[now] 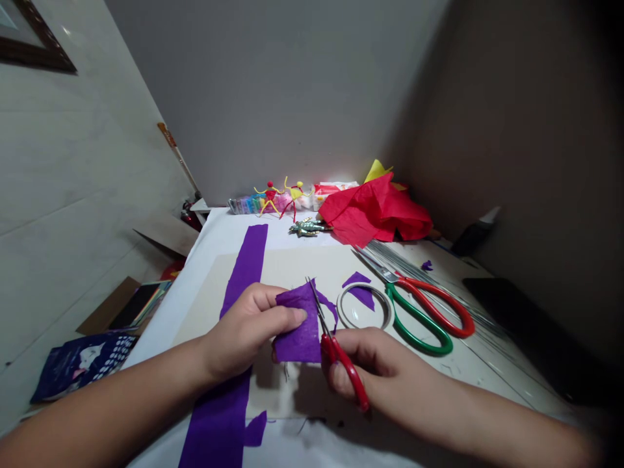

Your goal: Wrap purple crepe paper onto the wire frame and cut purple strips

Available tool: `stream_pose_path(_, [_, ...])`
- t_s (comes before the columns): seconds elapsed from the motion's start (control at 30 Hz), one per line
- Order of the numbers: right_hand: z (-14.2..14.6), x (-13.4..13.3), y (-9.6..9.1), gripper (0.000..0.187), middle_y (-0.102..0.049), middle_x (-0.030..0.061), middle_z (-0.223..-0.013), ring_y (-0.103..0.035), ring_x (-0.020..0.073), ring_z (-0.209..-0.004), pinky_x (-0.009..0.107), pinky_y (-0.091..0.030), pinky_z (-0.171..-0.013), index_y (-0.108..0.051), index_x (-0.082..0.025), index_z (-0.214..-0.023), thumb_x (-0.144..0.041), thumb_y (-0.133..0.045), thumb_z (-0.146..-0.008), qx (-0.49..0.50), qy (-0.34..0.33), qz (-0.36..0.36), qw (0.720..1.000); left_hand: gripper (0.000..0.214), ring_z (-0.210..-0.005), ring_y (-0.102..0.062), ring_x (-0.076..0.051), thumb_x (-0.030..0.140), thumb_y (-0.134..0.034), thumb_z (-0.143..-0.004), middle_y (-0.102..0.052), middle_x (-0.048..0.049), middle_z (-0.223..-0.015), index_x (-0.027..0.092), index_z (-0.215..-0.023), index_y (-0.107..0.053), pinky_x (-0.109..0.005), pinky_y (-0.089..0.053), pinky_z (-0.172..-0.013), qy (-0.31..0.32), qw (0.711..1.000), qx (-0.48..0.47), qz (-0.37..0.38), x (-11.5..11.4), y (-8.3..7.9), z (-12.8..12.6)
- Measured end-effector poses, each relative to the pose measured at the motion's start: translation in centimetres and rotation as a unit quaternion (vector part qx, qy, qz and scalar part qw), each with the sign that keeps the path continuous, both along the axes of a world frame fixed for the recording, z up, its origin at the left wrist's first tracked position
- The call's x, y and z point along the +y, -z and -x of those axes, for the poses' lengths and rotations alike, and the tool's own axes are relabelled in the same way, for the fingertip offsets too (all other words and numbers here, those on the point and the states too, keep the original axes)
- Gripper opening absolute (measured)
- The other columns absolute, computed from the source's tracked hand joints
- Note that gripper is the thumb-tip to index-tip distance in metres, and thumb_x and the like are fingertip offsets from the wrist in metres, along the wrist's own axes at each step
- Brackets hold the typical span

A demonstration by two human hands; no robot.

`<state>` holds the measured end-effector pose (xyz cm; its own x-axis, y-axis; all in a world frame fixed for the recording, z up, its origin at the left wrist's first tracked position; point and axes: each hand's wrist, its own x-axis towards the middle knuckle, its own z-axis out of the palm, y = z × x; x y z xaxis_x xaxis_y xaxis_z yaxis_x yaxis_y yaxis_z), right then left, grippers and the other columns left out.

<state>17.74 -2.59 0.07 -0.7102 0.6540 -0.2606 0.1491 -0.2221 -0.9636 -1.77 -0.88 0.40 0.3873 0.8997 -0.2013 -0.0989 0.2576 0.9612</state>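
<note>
Purple crepe paper (297,331) is pinched in the left hand (248,331), its grip closed with the thumb on top, near the middle of the worktop (195,260). The right hand (370,364) has a closed grip on small red-handled scissors (344,367), their blades crossing the paper's upper right part. Below lies a pale board (302,266), and one long purple strip (244,266) runs beneath the left hand towards the far edge. Just past the hands, a purple scrap (359,289) overlaps one clear tape roll (364,305), beside larger red-and-green scissors (424,315) lying on a sheaf of thin wires (414,273). Along the far edge sit a heap of red crepe paper (375,208), yellow paper (377,170), two pipe-cleaner figures (283,198), a metallic figure (307,227) and a row of pastel packets (246,205). A black bottle (475,231) stands near the right edge. Off the left edge lie a cardboard box (166,231) and a blue printed packet (80,367).
</note>
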Motion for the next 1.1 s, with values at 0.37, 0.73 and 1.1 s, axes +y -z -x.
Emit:
stream_pose_path(0.37, [-0.1, 0.1, 0.0, 0.03, -0.04, -0.0057, -0.053, -0.034, 0.006, -0.049, 0.018, -0.025, -0.046, -0.042, -0.017, -0.064, -0.037, -0.052, -0.083, -0.001, -0.009, -0.002, 1.0, 0.01, -0.04, -0.044, -0.006, 0.019, -0.065, -0.062, -0.055, 0.0008, -0.048, 0.009, -0.062, -0.065, -0.017, -0.035, -0.042, -0.038, 0.996, -0.061, 0.061, 0.1, -0.3, -0.8])
stream_pose_path(0.73, [-0.2, 0.1, 0.0, 0.033, -0.036, -0.0061, -0.054, -0.03, 0.0058, -0.05, 0.018, -0.024, -0.045, -0.04, -0.017, -0.063, -0.04, -0.053, -0.082, -0.006, -0.004, -0.006, 1.0, 0.013, -0.033, -0.035, -0.003, 0.017, -0.063, -0.061, -0.048, 0.004, -0.041, 0.01, -0.052, -0.056, -0.015, -0.026, -0.035, -0.057, 0.992, -0.085, 0.074, 0.4, -0.2, -1.2])
stream_pose_path(1.1, [-1.0, 0.9, 0.6, 0.033, -0.041, -0.0047, -0.056, -0.034, 0.006, -0.05, 0.018, -0.027, -0.045, -0.048, -0.015, -0.066, -0.044, -0.052, -0.082, -0.086, 0.04, -0.057, 0.994, 0.021, -0.036, -0.035, -0.003, 0.016, -0.064, -0.062, -0.044, 0.0063, -0.041, 0.014, -0.047, -0.049, -0.015, -0.028, -0.036, -0.102, 0.99, -0.065, 0.077, 0.7, 0.0, -1.0])
